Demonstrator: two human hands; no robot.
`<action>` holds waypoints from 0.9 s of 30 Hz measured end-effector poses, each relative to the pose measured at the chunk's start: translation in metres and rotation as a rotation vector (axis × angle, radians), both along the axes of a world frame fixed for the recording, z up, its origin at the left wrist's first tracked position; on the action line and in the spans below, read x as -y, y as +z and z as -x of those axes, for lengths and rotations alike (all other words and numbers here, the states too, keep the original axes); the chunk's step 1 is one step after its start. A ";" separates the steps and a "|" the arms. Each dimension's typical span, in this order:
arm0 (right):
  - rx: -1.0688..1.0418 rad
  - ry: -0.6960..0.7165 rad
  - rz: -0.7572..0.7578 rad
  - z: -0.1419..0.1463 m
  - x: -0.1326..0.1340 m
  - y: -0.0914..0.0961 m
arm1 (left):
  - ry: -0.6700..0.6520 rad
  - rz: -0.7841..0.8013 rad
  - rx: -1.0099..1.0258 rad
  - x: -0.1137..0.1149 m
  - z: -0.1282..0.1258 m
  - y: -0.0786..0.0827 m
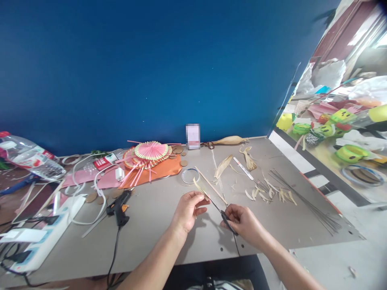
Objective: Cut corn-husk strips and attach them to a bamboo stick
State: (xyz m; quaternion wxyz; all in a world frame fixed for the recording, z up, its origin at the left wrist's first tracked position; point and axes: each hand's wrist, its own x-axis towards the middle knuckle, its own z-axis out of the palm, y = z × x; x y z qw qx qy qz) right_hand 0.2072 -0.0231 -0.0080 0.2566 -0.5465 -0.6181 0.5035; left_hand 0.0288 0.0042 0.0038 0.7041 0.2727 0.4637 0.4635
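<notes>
In the head view, a thin, pale, curved strip of dried husk (197, 186) is raised over the middle of the grey worktop (151, 241), towards its front edge; the left hand (189, 209) has its grip pinched on it, thumb against finger. It should be very light, dry and easily split, best held near one end with slight pressure. The right hand (243, 223) has its grip clamped on the handles of black metal scissors (226, 220), likely rigid and steady when held there; whether the blades touch the strip I cannot tell. Counted: one strip in hand, one pair of scissors, one black glue gun (119, 207) near the left edge, one white marker pen (243, 168) towards the back right corner; the grey wires (305, 201) by the right edge overlap too much to count.
</notes>
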 end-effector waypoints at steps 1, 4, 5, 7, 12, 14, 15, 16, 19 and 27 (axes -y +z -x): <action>-0.010 -0.002 0.008 0.000 0.000 0.000 | -0.004 -0.003 -0.003 0.000 0.000 0.000; -0.050 -0.014 0.028 0.001 0.000 0.000 | -0.007 -0.002 -0.010 0.001 0.000 0.000; -0.067 -0.018 0.041 0.002 0.000 0.000 | -0.007 -0.002 -0.011 0.001 0.000 0.000; -0.098 -0.026 0.076 0.004 0.001 0.000 | -0.007 -0.003 -0.010 0.001 0.000 0.000; -0.121 -0.051 0.121 0.006 0.002 -0.001 | -0.016 -0.014 -0.006 0.002 0.000 0.000; -0.135 -0.057 0.126 0.006 0.002 -0.002 | -0.012 -0.028 -0.022 0.002 0.000 0.000; -0.139 -0.058 0.128 0.005 0.002 -0.002 | -0.009 -0.036 -0.031 0.001 -0.001 0.000; -0.139 -0.061 0.130 0.005 0.002 -0.002 | -0.005 -0.043 -0.041 0.001 -0.001 0.000; -0.137 -0.066 0.139 0.005 0.001 -0.002 | 0.008 -0.046 -0.063 0.001 -0.001 0.000; -0.133 -0.064 0.152 0.007 0.002 -0.004 | 0.006 -0.081 -0.108 0.001 0.000 -0.003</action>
